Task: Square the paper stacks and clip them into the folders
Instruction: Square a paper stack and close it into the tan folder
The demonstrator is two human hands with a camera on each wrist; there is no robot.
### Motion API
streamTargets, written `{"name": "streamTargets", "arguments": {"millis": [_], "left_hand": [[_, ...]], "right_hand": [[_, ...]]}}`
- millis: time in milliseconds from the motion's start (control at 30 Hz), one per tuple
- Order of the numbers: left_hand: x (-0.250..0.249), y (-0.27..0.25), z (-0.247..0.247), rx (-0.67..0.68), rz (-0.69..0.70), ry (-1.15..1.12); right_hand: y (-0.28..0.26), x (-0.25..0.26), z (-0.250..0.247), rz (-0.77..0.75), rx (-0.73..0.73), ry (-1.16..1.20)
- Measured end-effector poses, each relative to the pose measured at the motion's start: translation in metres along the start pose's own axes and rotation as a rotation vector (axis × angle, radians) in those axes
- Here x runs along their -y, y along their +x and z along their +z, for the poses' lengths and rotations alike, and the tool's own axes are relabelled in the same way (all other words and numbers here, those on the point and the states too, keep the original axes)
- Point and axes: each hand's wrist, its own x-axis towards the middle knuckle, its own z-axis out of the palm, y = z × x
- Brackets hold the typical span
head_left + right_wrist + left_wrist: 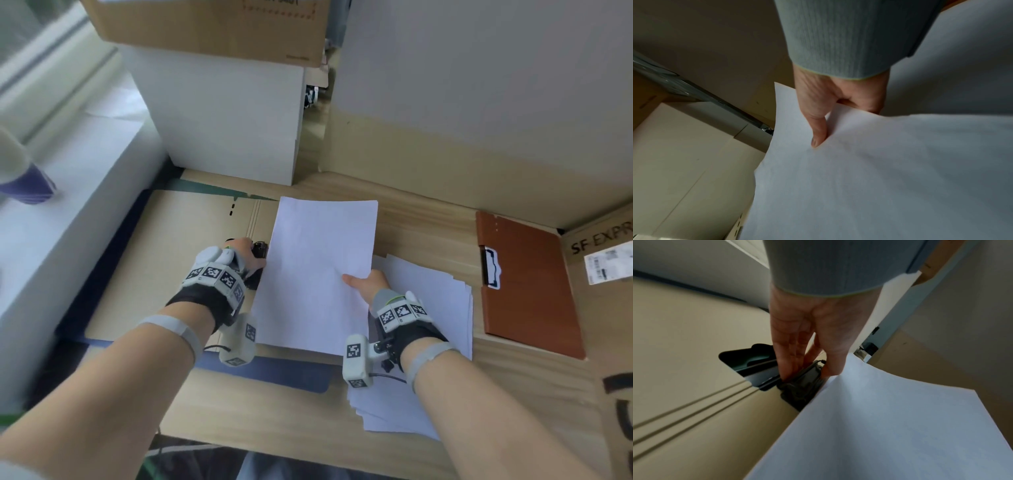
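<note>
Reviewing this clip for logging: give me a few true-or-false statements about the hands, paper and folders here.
1. The right hand pinches the paper stack. True.
2. The left hand lies flat on that stack. False: its fingers grip the black clip of the open tan folder.
3. The brown folder lies open. False: it is closed.
4. More loose sheets lie under the right wrist. True.
</note>
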Motion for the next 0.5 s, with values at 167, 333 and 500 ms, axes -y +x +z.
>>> {"name": "streamTargets", "arguments": {"millis": [167,333,500], "left_hand": [[0.009,-0.002,0.002,0.065,0.027,0.004],[0.015,0.001,0.004,0.042,0.003,-0.094],[0.008,-0.004,0.002,0.052,0.017,-0.091]], "right_hand": [[-0.001,-0.005,0.005,0.018,0.017,-0.096],[-0.004,-0.003,0.014,0.027,0.018,-0.143],[-0.008,0.001,0.016,0.041,0.018,-0.178]]}}
